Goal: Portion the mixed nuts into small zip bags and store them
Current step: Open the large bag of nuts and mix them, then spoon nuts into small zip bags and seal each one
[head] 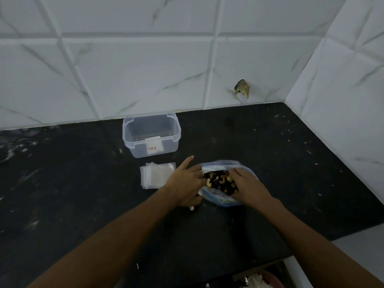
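Small bags point(158, 175) before container point(151, 136)

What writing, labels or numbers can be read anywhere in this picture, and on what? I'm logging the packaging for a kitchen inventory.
White label on the front of the clear plastic container: a small red-framed mark with dark print, too small and blurred to read.
Large bag of mixed nuts: no print visible.
Stack of small zip bags: no print visible.
Nothing else carries text.
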Tool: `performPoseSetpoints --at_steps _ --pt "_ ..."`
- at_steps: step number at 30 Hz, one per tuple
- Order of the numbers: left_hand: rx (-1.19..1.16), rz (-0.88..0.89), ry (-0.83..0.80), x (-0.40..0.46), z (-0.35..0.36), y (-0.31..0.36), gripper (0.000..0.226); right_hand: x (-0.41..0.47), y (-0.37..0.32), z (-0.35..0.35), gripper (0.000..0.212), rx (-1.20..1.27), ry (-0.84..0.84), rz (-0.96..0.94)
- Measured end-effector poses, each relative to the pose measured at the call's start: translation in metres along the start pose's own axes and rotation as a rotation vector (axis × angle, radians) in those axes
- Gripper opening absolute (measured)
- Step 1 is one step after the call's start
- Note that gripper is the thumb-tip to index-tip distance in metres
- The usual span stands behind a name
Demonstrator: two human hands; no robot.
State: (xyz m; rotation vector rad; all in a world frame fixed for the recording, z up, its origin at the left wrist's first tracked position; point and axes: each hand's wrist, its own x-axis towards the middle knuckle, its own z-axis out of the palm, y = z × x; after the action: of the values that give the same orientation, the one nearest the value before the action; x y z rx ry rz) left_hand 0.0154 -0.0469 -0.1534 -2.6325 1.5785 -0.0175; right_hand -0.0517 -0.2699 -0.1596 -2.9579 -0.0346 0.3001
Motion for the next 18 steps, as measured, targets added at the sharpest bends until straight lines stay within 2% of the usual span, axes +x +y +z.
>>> performPoseSetpoints --at_steps 3,6,9,14,16,18 --pt "-0.072 0.004 0.098 -0.002 0.004 0.002 0.042 -0.001 0.000 0.000 0.059 0.026 0.020 0.004" --pt "-0.197 -0.078 0.209 -0.002 0.007 0.008 0.045 -0.005 0.003 -0.002 0.049 0.051 0.160 0.045" --pt "-0.167 -0.201 0.226 0.004 0.008 0.018 0.040 -0.010 0.006 -0.003 0.058 -0.050 0.153 0.081" --pt "-0.084 -0.245 0.178 0.007 0.017 0.020 0.034 -0.013 0.007 -0.006 0.068 -0.129 0.102 0.156" --pt "-0.204 -0.229 0.262 0.006 0.018 0.019 0.032 -0.015 0.005 -0.006 0.067 -0.100 0.097 0.177" --pt "-0.428 -0.272 0.441 -0.001 0.013 0.018 0.029 -0.018 0.002 -0.006 0.057 -0.097 0.161 0.191"
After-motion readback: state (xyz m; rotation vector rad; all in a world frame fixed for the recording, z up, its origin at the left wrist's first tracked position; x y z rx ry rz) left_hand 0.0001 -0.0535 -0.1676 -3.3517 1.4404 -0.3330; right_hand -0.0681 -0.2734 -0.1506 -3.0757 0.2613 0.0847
